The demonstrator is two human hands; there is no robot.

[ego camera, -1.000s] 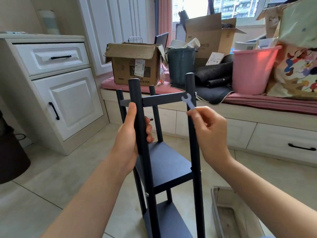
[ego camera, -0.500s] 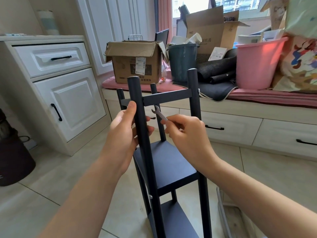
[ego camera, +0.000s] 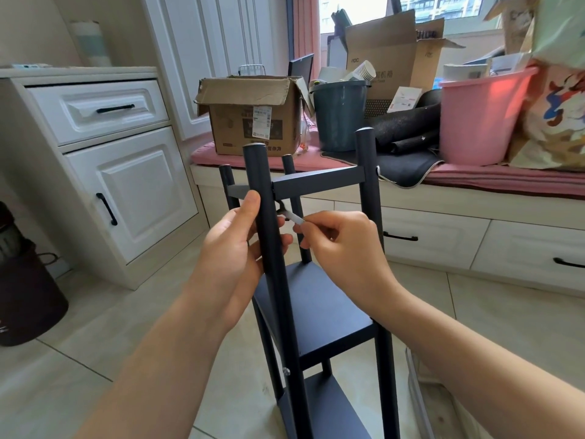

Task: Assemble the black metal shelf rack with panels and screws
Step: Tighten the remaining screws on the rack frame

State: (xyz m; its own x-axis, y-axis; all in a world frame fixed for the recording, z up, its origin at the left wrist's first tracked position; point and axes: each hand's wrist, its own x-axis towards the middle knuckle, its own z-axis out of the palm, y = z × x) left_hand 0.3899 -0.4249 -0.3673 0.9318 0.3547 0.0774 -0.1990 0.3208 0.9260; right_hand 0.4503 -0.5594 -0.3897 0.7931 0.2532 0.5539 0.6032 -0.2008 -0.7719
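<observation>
The rack [ego camera: 313, 299] stood upright on the tiled floor [ego camera: 126, 315] in the centre of the frame, four posts rising round dark panels. The near-left post [ego camera: 269, 248] ran from the lower centre up to a rounded cap just below the cardboard box [ego camera: 253, 115]. A top rail [ego camera: 316, 182] joined this post to the right post [ego camera: 368, 185]. One panel [ego camera: 316, 308] sat at mid-height; a second showed below it at the bottom edge. A small screw head [ego camera: 286, 371] showed on the near-left post in the lower centre.

The left hand [ego camera: 234, 248] gripped the near-left post, thumb up along its left side and fingers curled round behind it. The right hand [ego camera: 342, 245], just right of that post, pinched the handle of a small wrench [ego camera: 289, 213] between thumb and fingertips. The wrench's open head lay against the post just below the rail; whether it sat on a fastener could not be told.

Behind, a pink-cushioned bench [ego camera: 474, 175] crossed the upper right, carrying the box, a teal bucket [ego camera: 338, 115], rolled dark mats [ego camera: 408, 128] and a pink tub [ego camera: 481, 118]. A white cabinet [ego camera: 104, 172] filled the left side, with a dark bin [ego camera: 25, 289] at the left edge.
</observation>
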